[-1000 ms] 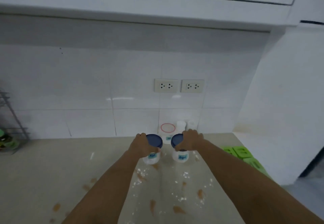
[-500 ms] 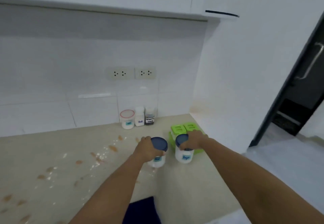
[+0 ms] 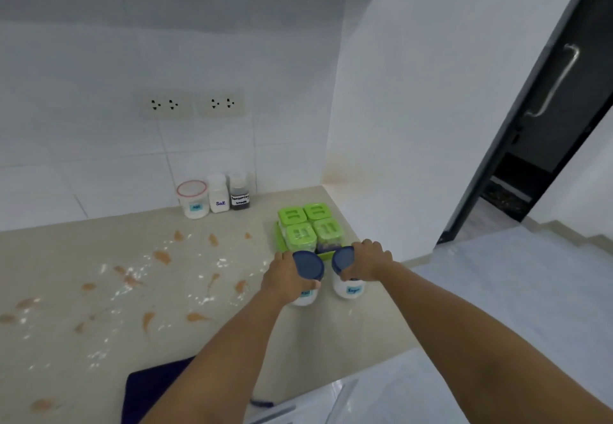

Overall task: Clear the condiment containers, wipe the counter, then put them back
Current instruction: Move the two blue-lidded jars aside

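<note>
left hand [image 3: 283, 279] fingers [image 3: 282, 261] wrapped round one blue-lid jar [image 3: 306, 297], right hand [image 3: 365, 262] round the sugar jar [image 3: 348, 289], both just before the green tubs [image 3: 300, 234]. park them upright on surface [image 3: 331, 340], off the spills [image 3: 162, 256].

Two white jars with dark blue lids stand upright side by side at centre frame, just in front of the green set. The left jar [image 3: 306, 294] is gripped by the left hand [image 3: 285, 279]; the right jar [image 3: 348, 288], labelled "Sugar", is gripped by the right hand [image 3: 368, 259].

Four green-lidded boxes [image 3: 308, 226] sit packed in a square right of centre.

A red-rimmed tub [image 3: 194, 201], a white salt bottle [image 3: 218, 193] and a dark bottle [image 3: 239, 191] line the back wall above centre.

The beige counter [image 3: 99, 307] is smeared with orange spots and white powder on the left. A dark blue cloth [image 3: 156, 390] lies at the bottom edge.
</note>
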Demonstrator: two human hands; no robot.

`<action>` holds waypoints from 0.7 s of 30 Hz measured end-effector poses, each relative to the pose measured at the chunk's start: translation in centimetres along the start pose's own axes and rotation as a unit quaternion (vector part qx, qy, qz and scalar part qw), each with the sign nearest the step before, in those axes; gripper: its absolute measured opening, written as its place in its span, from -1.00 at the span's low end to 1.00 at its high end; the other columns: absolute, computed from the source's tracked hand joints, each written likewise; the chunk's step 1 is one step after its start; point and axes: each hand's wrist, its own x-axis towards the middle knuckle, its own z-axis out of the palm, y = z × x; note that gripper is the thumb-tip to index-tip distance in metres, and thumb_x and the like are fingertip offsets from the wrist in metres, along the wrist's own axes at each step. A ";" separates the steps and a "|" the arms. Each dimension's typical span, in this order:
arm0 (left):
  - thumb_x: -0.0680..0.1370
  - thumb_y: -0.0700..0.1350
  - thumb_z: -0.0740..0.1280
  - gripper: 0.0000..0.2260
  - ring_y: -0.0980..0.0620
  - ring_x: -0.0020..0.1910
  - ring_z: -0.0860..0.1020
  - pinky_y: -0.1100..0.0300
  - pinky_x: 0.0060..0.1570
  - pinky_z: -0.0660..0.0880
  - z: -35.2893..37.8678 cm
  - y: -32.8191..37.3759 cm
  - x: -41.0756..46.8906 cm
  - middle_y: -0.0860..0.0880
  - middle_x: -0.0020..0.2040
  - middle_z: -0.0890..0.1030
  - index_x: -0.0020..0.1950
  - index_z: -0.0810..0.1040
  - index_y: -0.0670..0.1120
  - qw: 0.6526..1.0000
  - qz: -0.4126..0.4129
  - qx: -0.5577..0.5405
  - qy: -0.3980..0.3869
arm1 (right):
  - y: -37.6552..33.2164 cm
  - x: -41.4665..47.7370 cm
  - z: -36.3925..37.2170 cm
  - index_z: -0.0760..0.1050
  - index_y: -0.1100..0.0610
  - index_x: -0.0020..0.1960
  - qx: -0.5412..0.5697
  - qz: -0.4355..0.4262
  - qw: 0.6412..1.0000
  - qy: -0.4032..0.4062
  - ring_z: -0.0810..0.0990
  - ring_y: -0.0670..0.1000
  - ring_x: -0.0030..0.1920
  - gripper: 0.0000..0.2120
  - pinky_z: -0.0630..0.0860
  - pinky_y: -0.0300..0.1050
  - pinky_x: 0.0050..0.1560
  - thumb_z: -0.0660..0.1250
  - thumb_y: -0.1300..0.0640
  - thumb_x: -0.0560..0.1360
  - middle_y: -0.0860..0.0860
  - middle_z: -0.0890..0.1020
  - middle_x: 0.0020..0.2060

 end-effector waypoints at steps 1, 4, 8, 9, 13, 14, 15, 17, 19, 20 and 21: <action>0.25 0.21 0.53 -0.16 -0.13 0.23 0.43 -0.01 0.15 0.47 0.3 0.1 0.1 -0.12 0.29 0.37 0.36 0.29 -0.15 1.000 0.000 0.001 0.001 | 0.2 0.2 0.1 0.31 0.09 0.36 0.005 0.001 1.000 0.001 0.34 0.15 0.31 -0.24 0.37 0.06 0.17 0.41 -0.21 0.27 0.09 0.39 0.28; 0.24 0.20 0.54 -0.15 -0.13 0.24 0.43 -0.02 0.17 0.46 0.8 0.3 0.4 -0.11 0.29 0.36 0.38 0.29 -0.14 1.000 -0.003 -0.002 0.000 | 0.7 0.9 0.6 0.29 0.08 0.37 0.020 -0.001 1.000 0.002 0.34 0.14 0.30 -0.23 0.37 0.07 0.17 0.41 -0.23 0.28 0.08 0.39 0.28; 0.23 0.19 0.54 -0.14 -0.12 0.24 0.43 -0.03 0.17 0.46 1.4 0.2 0.7 -0.10 0.28 0.38 0.38 0.29 -0.13 1.000 0.005 0.005 0.004 | 0.9 1.6 1.1 0.30 0.06 0.37 0.025 -0.006 1.000 -0.006 0.35 0.14 0.29 -0.23 0.38 0.05 0.16 0.41 -0.24 0.27 0.08 0.40 0.27; 0.24 0.19 0.54 -0.14 -0.12 0.25 0.43 -0.03 0.18 0.46 1.5 0.1 0.7 -0.10 0.29 0.38 0.40 0.27 -0.13 1.000 0.007 0.008 0.006 | 0.9 1.7 1.2 0.30 0.06 0.37 0.026 -0.007 1.000 -0.009 0.36 0.14 0.28 -0.23 0.37 0.05 0.15 0.41 -0.23 0.27 0.07 0.40 0.27; 0.27 0.20 0.51 -0.15 -0.11 0.26 0.42 -0.03 0.19 0.45 1.9 -0.4 0.4 -0.09 0.31 0.37 0.41 0.25 -0.12 1.000 0.007 0.011 0.020 | 0.9 1.8 1.4 0.30 0.05 0.37 0.037 -0.001 0.999 -0.019 0.35 0.14 0.28 -0.24 0.37 0.04 0.14 0.43 -0.22 0.27 0.07 0.40 0.27; 0.28 0.21 0.50 -0.14 -0.10 0.27 0.42 -0.03 0.19 0.45 1.9 -0.4 0.3 -0.09 0.32 0.37 0.43 0.23 -0.11 1.000 0.008 0.018 0.022 | 0.9 1.8 1.4 0.30 0.06 0.37 0.036 -0.002 0.999 -0.023 0.35 0.14 0.28 -0.23 0.37 0.04 0.14 0.43 -0.21 0.27 0.07 0.39 0.27; 0.29 0.22 0.49 -0.13 -0.10 0.28 0.41 -0.03 0.20 0.44 1.9 -0.5 0.2 -0.08 0.34 0.36 0.44 0.21 -0.11 0.999 0.009 0.026 0.020 | 0.8 1.7 1.3 0.29 0.06 0.37 0.033 -0.003 0.999 -0.029 0.34 0.15 0.29 -0.23 0.38 0.04 0.15 0.43 -0.21 0.28 0.07 0.39 0.27; 0.31 0.23 0.47 -0.10 -0.11 0.32 0.39 -0.02 0.24 0.41 1.8 -0.5 0.1 -0.09 0.38 0.33 0.48 0.15 -0.11 0.999 0.010 0.034 0.011 | 0.8 1.6 1.2 0.28 0.09 0.37 0.025 -0.008 0.998 -0.051 0.34 0.16 0.28 -0.24 0.39 0.05 0.15 0.43 -0.18 0.28 0.08 0.38 0.27; 0.31 0.22 0.47 -0.09 -0.10 0.34 0.37 -0.01 0.27 0.39 1.4 -0.8 0.0 -0.08 0.40 0.32 0.50 0.12 -0.11 0.999 0.013 0.031 -0.009 | 0.7 1.6 0.8 0.29 0.12 0.35 0.024 -0.013 0.997 -0.076 0.36 0.17 0.25 -0.27 0.41 0.00 0.08 0.40 -0.12 0.27 0.10 0.39 0.26; 0.31 0.22 0.47 -0.09 -0.10 0.34 0.38 -0.01 0.27 0.39 1.1 -1.0 -0.1 -0.07 0.40 0.33 0.49 0.13 -0.11 0.999 0.017 0.034 -0.018 | 0.5 1.5 0.5 0.30 0.13 0.33 0.023 -0.015 0.996 -0.085 0.37 0.17 0.24 -0.31 0.40 -0.04 0.04 0.37 -0.09 0.28 0.11 0.41 0.26; 0.30 0.23 0.48 -0.11 -0.09 0.34 0.38 0.01 0.25 0.40 0.7 -1.3 -0.1 -0.07 0.39 0.34 0.47 0.16 -0.11 0.999 0.021 0.042 -0.025 | 0.4 1.5 0.2 0.31 0.14 0.32 0.020 -0.015 0.996 -0.089 0.38 0.18 0.23 -0.37 0.39 -0.06 0.02 0.34 -0.05 0.32 0.12 0.42 0.26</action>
